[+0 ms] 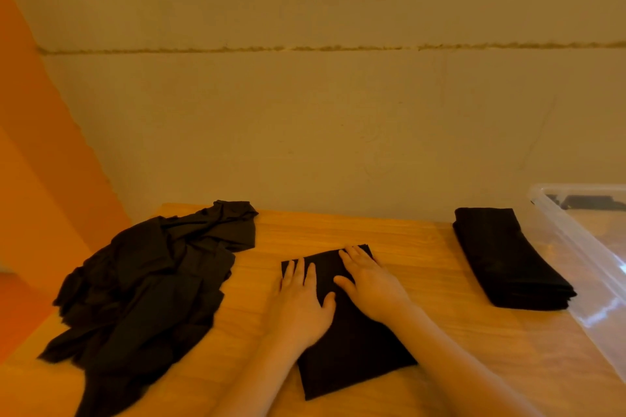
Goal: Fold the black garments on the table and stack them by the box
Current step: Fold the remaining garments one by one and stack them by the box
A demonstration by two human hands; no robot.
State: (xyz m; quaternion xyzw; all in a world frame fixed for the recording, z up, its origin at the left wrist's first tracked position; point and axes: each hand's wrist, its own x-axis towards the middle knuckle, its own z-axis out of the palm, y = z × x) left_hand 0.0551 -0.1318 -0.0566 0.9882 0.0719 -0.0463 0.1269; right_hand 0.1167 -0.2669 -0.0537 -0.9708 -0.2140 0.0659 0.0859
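Note:
A folded black garment lies flat in the middle of the wooden table. My left hand presses on its left part with fingers straight. My right hand lies flat on its far right part, fingers spread. A loose pile of unfolded black garments sprawls on the left of the table. A stack of folded black garments sits at the right, right beside the clear plastic box.
The clear box runs along the table's right edge and holds some dark items at its far end. A plain wall stands right behind the table. An orange surface lies to the left, beyond the table's edge.

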